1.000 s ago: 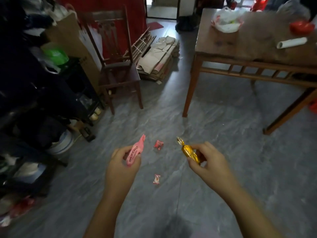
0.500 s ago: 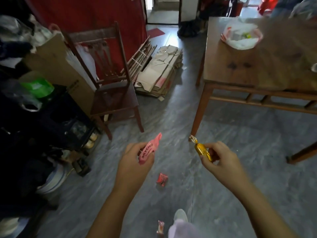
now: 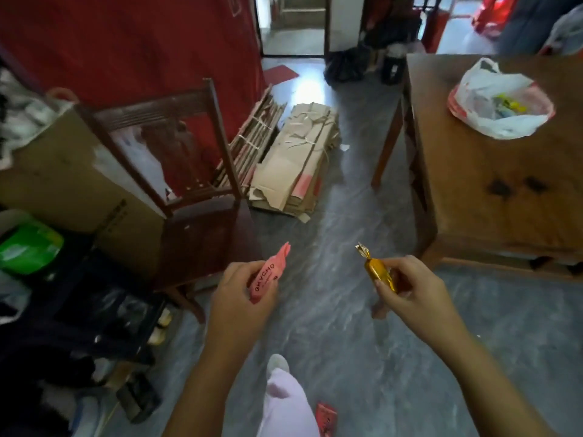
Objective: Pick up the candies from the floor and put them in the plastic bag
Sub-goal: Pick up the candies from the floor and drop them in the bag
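My left hand (image 3: 243, 298) grips a long pink candy wrapper (image 3: 268, 274) that sticks up past my thumb. A gold foil candy (image 3: 377, 269) with a twisted end is pinched in my right hand (image 3: 413, 288). Both hands are held at chest height over the grey floor. A small red candy (image 3: 326, 419) lies on the floor near my foot, at the bottom of the view. The white plastic bag (image 3: 501, 102) with a red rim sits open on the wooden table (image 3: 492, 190) at the far right, with several colourful sweets inside.
A dark wooden chair (image 3: 195, 197) stands to the left, in front of a cardboard box (image 3: 63, 171). Flattened cardboard (image 3: 296, 165) is stacked on the floor ahead. Dark clutter and a green packet (image 3: 28, 247) fill the left edge. My leg in pale trousers (image 3: 284, 398) steps forward.
I have walked forward toward the table. The floor candies have slid down and back in the view, one out of sight. Both hands kept their candies.
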Available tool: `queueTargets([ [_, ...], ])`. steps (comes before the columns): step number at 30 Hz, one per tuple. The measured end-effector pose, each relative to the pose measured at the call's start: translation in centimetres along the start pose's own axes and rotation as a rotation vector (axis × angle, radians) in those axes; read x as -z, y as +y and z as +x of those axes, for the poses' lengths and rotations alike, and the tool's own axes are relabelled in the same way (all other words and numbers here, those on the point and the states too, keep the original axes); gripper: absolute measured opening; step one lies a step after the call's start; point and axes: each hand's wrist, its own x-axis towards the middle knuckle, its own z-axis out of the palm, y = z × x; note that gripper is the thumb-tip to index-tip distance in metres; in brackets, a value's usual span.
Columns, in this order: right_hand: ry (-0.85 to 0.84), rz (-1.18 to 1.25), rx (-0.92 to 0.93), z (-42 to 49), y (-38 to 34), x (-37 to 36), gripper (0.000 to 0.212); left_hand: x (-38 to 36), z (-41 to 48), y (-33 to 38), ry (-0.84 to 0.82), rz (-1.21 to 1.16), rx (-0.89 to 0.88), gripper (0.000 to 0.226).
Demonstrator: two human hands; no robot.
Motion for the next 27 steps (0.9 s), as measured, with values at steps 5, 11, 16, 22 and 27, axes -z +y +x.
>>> queueTargets([
  [5,0.045,-0.067,0.014,10.5,-3.5,-2.2,0.013,0.0,13.6,-0.8,-0.104,-0.038,-0.083,0.024],
  [11,0.146,-0.110,-0.129,19.3,-1.3,-0.8,0.015,-6.3,25.3,1.4,-0.247,-0.044,-0.216,0.019],
  [16,0.277,-0.180,-0.278,26.2,4.9,2.4,0.020,-14.3,33.3,3.5,-0.399,-0.025,-0.312,0.019],
  [22,0.380,-0.147,-0.358,36.9,10.4,9.0,0.024,-24.0,43.9,9.8,-0.509,-0.005,-0.431,0.018],
  [27,0.498,-0.207,-0.491,42.9,15.2,14.8,0.027,-30.3,51.1,14.9,-0.558,-0.056,-0.551,0.018],
])
